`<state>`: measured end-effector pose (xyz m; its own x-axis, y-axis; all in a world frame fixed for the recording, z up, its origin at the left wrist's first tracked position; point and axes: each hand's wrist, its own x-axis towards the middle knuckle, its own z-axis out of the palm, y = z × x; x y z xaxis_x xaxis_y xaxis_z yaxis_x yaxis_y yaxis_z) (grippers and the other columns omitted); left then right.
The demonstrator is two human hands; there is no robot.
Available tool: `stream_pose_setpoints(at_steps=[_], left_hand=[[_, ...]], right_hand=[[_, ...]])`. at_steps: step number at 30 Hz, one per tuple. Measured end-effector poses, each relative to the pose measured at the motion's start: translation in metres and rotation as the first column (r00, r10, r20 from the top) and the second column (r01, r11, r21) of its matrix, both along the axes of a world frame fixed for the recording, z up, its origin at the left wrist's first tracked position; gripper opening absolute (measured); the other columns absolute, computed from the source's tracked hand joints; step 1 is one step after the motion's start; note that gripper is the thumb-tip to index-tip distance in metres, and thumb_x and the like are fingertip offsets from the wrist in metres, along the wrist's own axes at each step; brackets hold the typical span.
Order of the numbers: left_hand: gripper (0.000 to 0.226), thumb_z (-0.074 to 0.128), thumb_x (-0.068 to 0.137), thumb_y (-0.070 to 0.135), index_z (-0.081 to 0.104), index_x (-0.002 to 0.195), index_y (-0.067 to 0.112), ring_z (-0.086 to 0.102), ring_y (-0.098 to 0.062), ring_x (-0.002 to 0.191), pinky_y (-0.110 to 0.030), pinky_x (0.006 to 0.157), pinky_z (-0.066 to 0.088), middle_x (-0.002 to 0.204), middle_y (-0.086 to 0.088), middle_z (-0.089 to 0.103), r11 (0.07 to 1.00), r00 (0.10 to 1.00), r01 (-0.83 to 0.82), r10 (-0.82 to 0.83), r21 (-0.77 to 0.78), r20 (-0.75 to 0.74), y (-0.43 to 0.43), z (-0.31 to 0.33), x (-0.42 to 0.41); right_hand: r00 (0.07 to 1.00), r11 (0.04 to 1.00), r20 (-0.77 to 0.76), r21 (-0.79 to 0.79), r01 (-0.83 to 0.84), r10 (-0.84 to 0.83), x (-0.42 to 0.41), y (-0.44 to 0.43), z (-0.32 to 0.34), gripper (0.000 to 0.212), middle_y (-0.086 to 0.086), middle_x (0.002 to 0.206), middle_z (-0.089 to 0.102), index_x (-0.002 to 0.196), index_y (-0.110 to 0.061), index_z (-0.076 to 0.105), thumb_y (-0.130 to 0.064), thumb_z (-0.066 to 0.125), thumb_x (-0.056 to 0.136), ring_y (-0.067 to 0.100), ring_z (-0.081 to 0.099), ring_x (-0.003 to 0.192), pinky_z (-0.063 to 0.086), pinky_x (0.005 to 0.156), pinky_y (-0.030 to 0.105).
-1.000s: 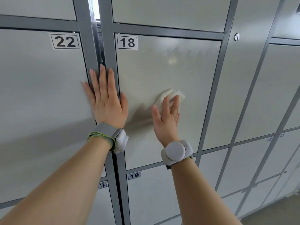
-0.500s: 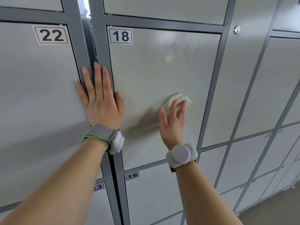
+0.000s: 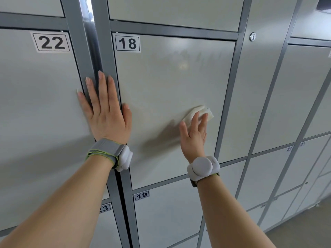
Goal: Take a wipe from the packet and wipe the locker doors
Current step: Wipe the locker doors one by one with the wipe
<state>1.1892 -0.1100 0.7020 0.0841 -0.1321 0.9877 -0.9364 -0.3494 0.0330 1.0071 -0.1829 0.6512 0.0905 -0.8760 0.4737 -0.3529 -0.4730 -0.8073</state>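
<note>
Left hand (image 3: 105,113) flat, fingers straight, on the frame (image 3: 104,51). Right hand (image 3: 194,135), fingers straight, presses the wipe (image 3: 198,111) against door 18 (image 3: 170,77); wipe lies under its fingertips, toward one o'clock, near the door's right edge.

On locker doors (image 3: 170,90): 22 (image 3: 51,42), 18 (image 3: 127,43), 19 (image 3: 142,195).

Head-worn wide-angle camera faces the locker doors (image 3: 161,83) close up.
</note>
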Motion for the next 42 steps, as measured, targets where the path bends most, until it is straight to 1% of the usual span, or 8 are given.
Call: stream_pose_setpoints(at_steps=[7, 12, 16, 19, 23, 31, 38, 42], left_hand=[[0.062, 0.046, 0.089, 0.018, 0.028, 0.145, 0.001, 0.020, -0.043, 0.139, -0.042, 0.115, -0.008, 0.152, -0.016, 0.027, 0.999, 1.000, 0.011, -0.012, -0.048, -0.022, -0.002, 0.002, -0.003], [0.062, 0.048, 0.088, 0.016, 0.028, 0.145, 0.001, 0.020, -0.043, 0.139, -0.042, 0.115, -0.007, 0.152, -0.015, 0.027, 0.999, 1.000, 0.005, -0.006, -0.047, -0.013, -0.003, 0.002, -0.003], [0.062, 0.048, 0.089, 0.016, 0.027, 0.146, 0.002, 0.019, -0.042, 0.139, -0.043, 0.115, -0.007, 0.153, -0.015, 0.026, 0.999, 1.000, 0.003, -0.004, -0.051, -0.022, -0.004, 0.002, -0.003], [0.061, 0.047, 0.090, 0.017, 0.027, 0.146, 0.002, 0.020, -0.042, 0.139, -0.043, 0.116, -0.005, 0.152, -0.015, 0.027, 0.998, 1.000, 0.013, -0.014, -0.063, -0.016, -0.004, 0.001, -0.003], [0.060, 0.047, 0.090, 0.017, 0.029, 0.145, 0.001, 0.021, -0.042, 0.139, -0.043, 0.116, -0.004, 0.152, -0.016, 0.029, 0.997, 1.000, 0.011, -0.012, -0.071, -0.007, -0.006, 0.000, -0.002], [0.059, 0.046, 0.090, 0.016, 0.029, 0.145, 0.002, 0.021, -0.041, 0.139, -0.043, 0.116, -0.004, 0.152, -0.015, 0.029, 0.996, 0.999, 0.013, -0.016, -0.087, -0.030, -0.006, 0.000, -0.005], [0.059, 0.044, 0.091, 0.016, 0.029, 0.145, 0.001, 0.020, -0.042, 0.140, -0.046, 0.116, -0.001, 0.152, -0.016, 0.028, 0.997, 0.999, 0.019, -0.022, -0.078, -0.041, -0.007, 0.000, -0.006], [0.060, 0.045, 0.090, 0.017, 0.029, 0.145, 0.000, 0.020, -0.043, 0.139, -0.044, 0.116, -0.005, 0.152, -0.017, 0.028, 0.998, 0.999, 0.019, -0.022, -0.065, -0.033, -0.006, 0.000, -0.007]], right_hand=[[0.998, 0.990, -0.055, -0.139, 0.017, -0.025, -0.011, -0.020, 0.028, 0.061, -0.005, 0.158, -0.015, 0.150, -0.032, -0.001, -0.041, 0.033, 0.100, 0.012, -0.012, 0.145, -0.009, 0.114, 0.040], [0.996, 0.997, -0.049, 0.009, 0.074, -0.073, -0.023, -0.022, -0.005, 0.064, -0.004, 0.157, -0.017, 0.150, -0.029, -0.004, -0.041, 0.034, 0.100, 0.012, -0.012, 0.145, -0.006, 0.117, 0.042], [0.999, 0.997, 0.035, 0.076, 0.030, -0.032, -0.026, -0.020, 0.008, 0.064, -0.002, 0.157, -0.017, 0.151, -0.025, -0.003, -0.043, 0.033, 0.100, 0.013, -0.014, 0.145, -0.004, 0.118, 0.041], [0.995, 0.999, 0.098, 0.002, -0.036, 0.036, -0.028, -0.023, 0.036, 0.062, -0.005, 0.158, -0.016, 0.151, -0.024, 0.000, -0.042, 0.032, 0.101, 0.011, -0.015, 0.144, -0.003, 0.118, 0.040], [0.997, 0.992, 0.061, -0.125, -0.034, 0.042, -0.026, -0.027, 0.038, 0.060, -0.004, 0.158, -0.014, 0.151, -0.026, 0.003, -0.037, 0.034, 0.101, 0.011, -0.013, 0.144, -0.003, 0.118, 0.037], [0.998, 0.997, 0.042, 0.059, 0.043, -0.045, -0.034, -0.033, -0.001, 0.067, 0.004, 0.158, -0.016, 0.151, -0.019, -0.002, -0.040, 0.035, 0.100, 0.020, -0.012, 0.145, -0.003, 0.118, 0.040], [0.996, 0.993, 0.084, -0.113, 0.024, -0.014, -0.038, -0.048, 0.034, 0.063, 0.000, 0.158, -0.015, 0.151, -0.024, -0.001, -0.038, 0.034, 0.101, 0.013, -0.014, 0.145, -0.002, 0.119, 0.038], [0.997, 0.997, 0.050, -0.037, 0.065, -0.063, -0.036, -0.044, 0.002, 0.067, 0.005, 0.158, -0.016, 0.150, -0.018, -0.005, -0.037, 0.035, 0.100, 0.017, -0.015, 0.145, -0.002, 0.118, 0.039]])
